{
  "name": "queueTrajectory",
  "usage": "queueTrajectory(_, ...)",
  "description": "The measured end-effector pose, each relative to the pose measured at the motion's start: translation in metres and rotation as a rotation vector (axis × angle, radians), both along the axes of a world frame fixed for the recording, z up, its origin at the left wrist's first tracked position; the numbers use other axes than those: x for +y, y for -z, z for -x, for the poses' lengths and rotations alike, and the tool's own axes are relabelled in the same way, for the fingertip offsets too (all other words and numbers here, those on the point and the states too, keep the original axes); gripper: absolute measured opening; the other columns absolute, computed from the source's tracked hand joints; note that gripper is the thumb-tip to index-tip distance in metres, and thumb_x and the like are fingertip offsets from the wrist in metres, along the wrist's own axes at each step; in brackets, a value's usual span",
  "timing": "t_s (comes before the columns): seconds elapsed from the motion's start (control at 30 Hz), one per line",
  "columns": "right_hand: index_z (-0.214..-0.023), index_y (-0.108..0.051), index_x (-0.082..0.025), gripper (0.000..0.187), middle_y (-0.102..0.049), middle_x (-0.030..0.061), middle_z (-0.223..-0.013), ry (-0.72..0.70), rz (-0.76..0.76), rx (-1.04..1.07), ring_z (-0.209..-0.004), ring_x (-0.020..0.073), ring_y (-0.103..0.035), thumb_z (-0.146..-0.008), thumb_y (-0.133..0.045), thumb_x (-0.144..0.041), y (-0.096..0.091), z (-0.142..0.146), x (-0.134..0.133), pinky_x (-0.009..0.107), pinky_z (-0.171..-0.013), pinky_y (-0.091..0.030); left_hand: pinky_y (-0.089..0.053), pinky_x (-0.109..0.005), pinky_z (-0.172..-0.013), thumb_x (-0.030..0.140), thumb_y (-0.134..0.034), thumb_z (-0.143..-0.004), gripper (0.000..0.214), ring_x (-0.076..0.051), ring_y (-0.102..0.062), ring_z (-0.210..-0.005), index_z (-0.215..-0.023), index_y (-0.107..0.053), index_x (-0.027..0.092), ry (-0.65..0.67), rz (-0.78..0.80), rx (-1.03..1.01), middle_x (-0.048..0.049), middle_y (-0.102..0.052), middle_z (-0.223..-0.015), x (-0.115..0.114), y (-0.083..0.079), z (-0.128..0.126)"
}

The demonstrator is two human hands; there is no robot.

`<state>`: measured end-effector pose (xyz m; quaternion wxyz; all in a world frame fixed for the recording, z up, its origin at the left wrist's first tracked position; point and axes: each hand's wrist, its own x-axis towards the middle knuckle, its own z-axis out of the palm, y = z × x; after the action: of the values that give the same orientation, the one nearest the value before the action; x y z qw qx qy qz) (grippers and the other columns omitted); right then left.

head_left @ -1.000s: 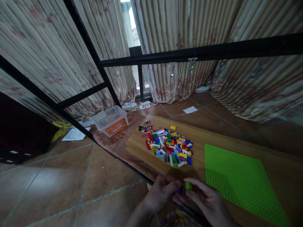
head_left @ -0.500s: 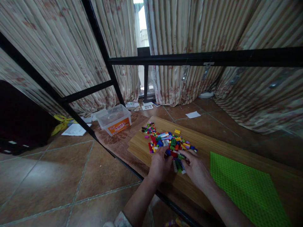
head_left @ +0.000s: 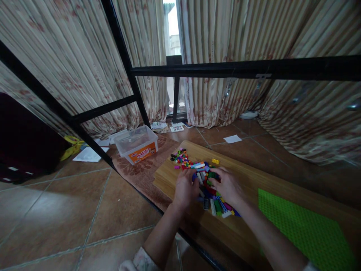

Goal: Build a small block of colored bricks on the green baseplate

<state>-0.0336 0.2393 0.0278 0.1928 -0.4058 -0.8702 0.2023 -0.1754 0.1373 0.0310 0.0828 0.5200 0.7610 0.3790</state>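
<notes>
- Head view: the left hand (head_left: 184,188) and right hand (head_left: 227,184) lie palm-down on the brick pile (head_left: 218,205), which sits on the wooden board (head_left: 166,177). I cannot tell whether the fingers grip any brick.
- A clear box (head_left: 137,143) with an orange label stands on the rug (head_left: 141,173), well apart from the pile; its contents are unclear.
- A green baseplate (head_left: 304,229) lies on the board to the right.

A wooden board (head_left: 169,177) lies on a patterned mat (head_left: 141,171) over the tiled floor (head_left: 70,210). Bricks (head_left: 218,206) are piled on the board under and around the fingers (head_left: 217,177). A yellow brick (head_left: 216,161) lies just beyond them. A green baseplate (head_left: 304,229) lies well to their right. A clear box (head_left: 137,143) stands on the mat, well to their left.
</notes>
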Motion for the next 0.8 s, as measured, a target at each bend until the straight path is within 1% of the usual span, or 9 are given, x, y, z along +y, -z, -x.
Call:
queueTrajectory(0.07,-0.110,-0.065,-0.022,0.030,-0.065,0.0066,-0.105,-0.018,0.017,0.016,-0.098,0.0231,-0.060,-0.083,-0.057,-0.030,0.000,-0.009,-0.002,0.035,-0.085,-0.046,-0.047,-0.035,-0.095,0.017,-0.054,-0.084,0.029,-0.022,-0.061,-0.105,-0.111,-0.064,0.018,-0.018,0.055,0.095,-0.0080,-0.068,-0.110,0.015,-0.005,0.017)
queueTrajectory(0.13,-0.110,-0.065,-0.023,0.030,-0.065,0.0057,-0.106,-0.044,0.044,0.012,-0.097,0.0225,-0.060,-0.082,-0.058,-0.031,0.001,-0.017,-0.004,0.034,-0.083,-0.046,-0.045,-0.037,-0.100,0.020,-0.051,-0.086,0.032,-0.024,-0.059,-0.111,-0.116,-0.063,0.019,0.047,0.180,0.225,-0.0084,-0.067,-0.116,0.035,-0.009,0.031)
queueTrajectory(0.17,-0.109,-0.065,-0.024,0.029,-0.065,0.0053,-0.106,-0.054,0.053,0.007,-0.097,0.0224,-0.060,-0.082,-0.059,-0.031,0.001,-0.020,-0.006,0.035,-0.083,-0.046,-0.044,-0.036,-0.101,0.020,-0.052,-0.085,0.034,-0.024,-0.059,-0.112,-0.116,-0.064,0.019,0.089,0.207,0.242,-0.0085,-0.068,-0.116,0.046,-0.011,0.036)
queueTrajectory(0.27,-0.106,-0.067,-0.025,0.026,-0.066,0.0045,-0.102,-0.089,0.056,-0.007,-0.097,0.0225,-0.060,-0.081,-0.059,-0.028,0.003,-0.024,-0.010,0.036,-0.085,-0.046,-0.041,-0.035,-0.104,0.019,-0.055,-0.081,0.031,-0.022,-0.064,-0.104,-0.109,-0.068,0.019,0.214,0.260,0.274,-0.0074,-0.072,-0.107,0.074,-0.015,0.041)
queueTrajectory(0.33,-0.105,-0.067,-0.025,0.026,-0.067,0.0046,-0.102,-0.101,0.053,-0.006,-0.099,0.0226,-0.059,-0.080,-0.059,-0.026,0.003,-0.024,-0.012,0.037,-0.089,-0.045,-0.043,-0.034,-0.101,0.018,-0.058,-0.077,0.029,-0.022,-0.066,-0.095,-0.102,-0.071,0.020,0.282,0.291,0.294,-0.0059,-0.074,-0.097,0.084,-0.016,0.039)
queueTrajectory(0.4,-0.105,-0.068,-0.025,0.026,-0.067,0.0045,-0.102,-0.108,0.059,0.003,-0.101,0.0228,-0.059,-0.080,-0.060,-0.027,0.001,-0.025,-0.013,0.038,-0.091,-0.044,-0.045,-0.033,-0.097,0.016,-0.058,-0.074,0.029,-0.022,-0.066,-0.093,-0.099,-0.072,0.022,0.314,0.307,0.307,-0.0044,-0.075,-0.091,0.088,-0.015,0.038)
queueTrajectory(0.47,-0.105,-0.068,-0.025,0.026,-0.068,0.0045,-0.105,-0.101,0.077,0.027,-0.101,0.0226,-0.060,-0.081,-0.060,-0.031,-0.003,-0.024,-0.013,0.038,-0.091,-0.044,-0.045,-0.032,-0.096,0.015,-0.057,-0.074,0.031,-0.022,-0.065,-0.095,-0.100,-0.072,0.024,0.317,0.308,0.313,-0.0040,-0.075,-0.093,0.087,-0.013,0.037)
queueTrajectory(0.6,-0.105,-0.068,-0.024,0.026,-0.070,0.0052,-0.105,-0.005,0.127,0.101,-0.092,0.0213,-0.064,-0.085,-0.054,-0.034,-0.009,-0.017,-0.006,0.035,-0.082,-0.047,-0.045,-0.033,-0.096,0.014,-0.055,-0.078,0.033,-0.022,-0.065,-0.098,-0.105,-0.071,0.023,0.281,0.293,0.311,-0.0064,-0.074,-0.101,0.084,-0.010,0.040)
queueTrajectory(0.8,-0.101,-0.069,-0.022,0.026,-0.072,0.0053,-0.098,0.067,0.122,0.197,-0.085,0.0195,-0.066,-0.084,-0.051,-0.031,-0.002,-0.001,0.009,0.032,-0.078,-0.048,-0.047,-0.032,-0.092,0.018,-0.052,-0.084,0.025,-0.023,-0.066,-0.098,-0.099,-0.071,0.019,0.237,0.302,0.315,-0.0105,-0.072,-0.100,0.080,-0.014,0.046)
